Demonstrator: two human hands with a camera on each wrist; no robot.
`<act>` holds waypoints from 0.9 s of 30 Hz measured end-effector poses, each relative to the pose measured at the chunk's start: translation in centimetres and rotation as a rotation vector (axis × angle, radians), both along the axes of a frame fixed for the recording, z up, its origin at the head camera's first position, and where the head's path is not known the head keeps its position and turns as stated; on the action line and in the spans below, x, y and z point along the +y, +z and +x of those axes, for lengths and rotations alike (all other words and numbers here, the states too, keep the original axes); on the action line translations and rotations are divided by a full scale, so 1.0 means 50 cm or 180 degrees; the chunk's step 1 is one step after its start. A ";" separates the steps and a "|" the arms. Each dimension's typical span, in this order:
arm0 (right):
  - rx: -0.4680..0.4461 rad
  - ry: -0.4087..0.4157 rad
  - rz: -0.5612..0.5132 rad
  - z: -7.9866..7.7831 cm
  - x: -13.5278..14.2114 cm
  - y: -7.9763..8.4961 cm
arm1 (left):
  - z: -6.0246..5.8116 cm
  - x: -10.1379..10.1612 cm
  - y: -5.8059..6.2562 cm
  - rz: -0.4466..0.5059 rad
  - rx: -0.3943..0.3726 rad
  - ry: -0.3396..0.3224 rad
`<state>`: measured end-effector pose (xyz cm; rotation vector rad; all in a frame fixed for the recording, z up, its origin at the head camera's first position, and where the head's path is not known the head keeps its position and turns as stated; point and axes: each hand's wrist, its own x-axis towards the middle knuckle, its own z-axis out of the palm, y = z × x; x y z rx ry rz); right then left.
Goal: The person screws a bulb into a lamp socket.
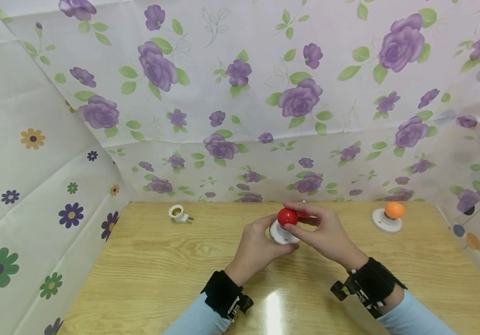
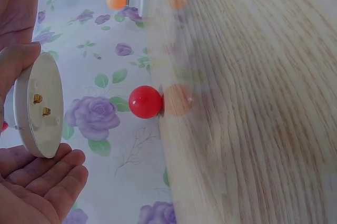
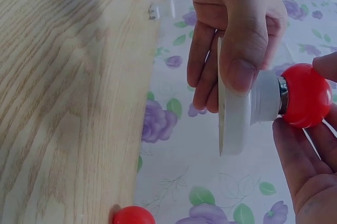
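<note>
My left hand [image 1: 256,242] grips the rim of a round white lamp holder [image 1: 281,236], raised off the table and tilted. A red light bulb [image 3: 308,96] sits in its socket, with a strip of the metal base showing. My right hand [image 1: 325,235] pinches that bulb between thumb and fingers. The left wrist view shows the holder's hollow underside [image 2: 46,103], with two brass terminals inside. A second red bulb [image 2: 145,102] lies on the table by the back wall, mostly hidden behind my right hand in the head view.
On the right, an orange bulb [image 1: 395,210] is fitted in another white lamp holder [image 1: 384,223]. At the back left lies a white plug-in bulb socket [image 1: 178,214]. Flower-printed sheeting [image 1: 240,111] rises behind the wooden table [image 1: 160,279] and at both sides.
</note>
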<state>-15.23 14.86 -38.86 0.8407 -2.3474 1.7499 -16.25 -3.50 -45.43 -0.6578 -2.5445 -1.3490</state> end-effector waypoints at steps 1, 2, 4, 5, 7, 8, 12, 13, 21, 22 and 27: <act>0.0002 -0.0014 -0.0011 0.001 -0.001 0.002 | 0.000 0.000 0.000 0.0004 0.0000 -0.0005; 0.0000 -0.0028 -0.0023 0.002 -0.001 0.003 | 0.000 0.000 0.000 0.0009 0.0008 -0.0015; 0.0007 -0.0051 -0.0045 0.002 -0.001 0.002 | 0.000 -0.001 -0.001 0.0014 0.0023 -0.0026; 0.0006 -0.0059 -0.0059 0.001 -0.001 0.001 | 0.000 -0.001 -0.001 0.0014 0.0031 -0.0026; 0.0013 -0.0081 -0.0067 0.001 -0.002 0.002 | -0.001 -0.001 -0.002 0.0021 0.0046 -0.0035; 0.0019 -0.0082 -0.0070 0.002 -0.003 0.002 | -0.001 -0.001 -0.002 0.0017 0.0055 -0.0037; 0.0063 -0.0074 -0.0050 0.003 -0.004 0.006 | -0.001 -0.002 -0.002 0.0012 0.0070 -0.0061; 0.0074 -0.0072 -0.0044 0.004 -0.004 0.007 | -0.001 -0.003 -0.001 0.0007 0.0078 -0.0066; 0.0115 0.0017 -0.0030 0.001 -0.002 0.013 | -0.001 -0.005 -0.002 0.0016 0.0093 -0.0051; 0.0122 0.0043 -0.0026 0.000 -0.001 0.013 | -0.001 -0.005 -0.002 0.0018 0.0097 -0.0049; 0.0113 0.0174 0.0003 -0.010 0.001 -0.002 | -0.003 -0.006 -0.002 0.0015 0.0104 -0.0058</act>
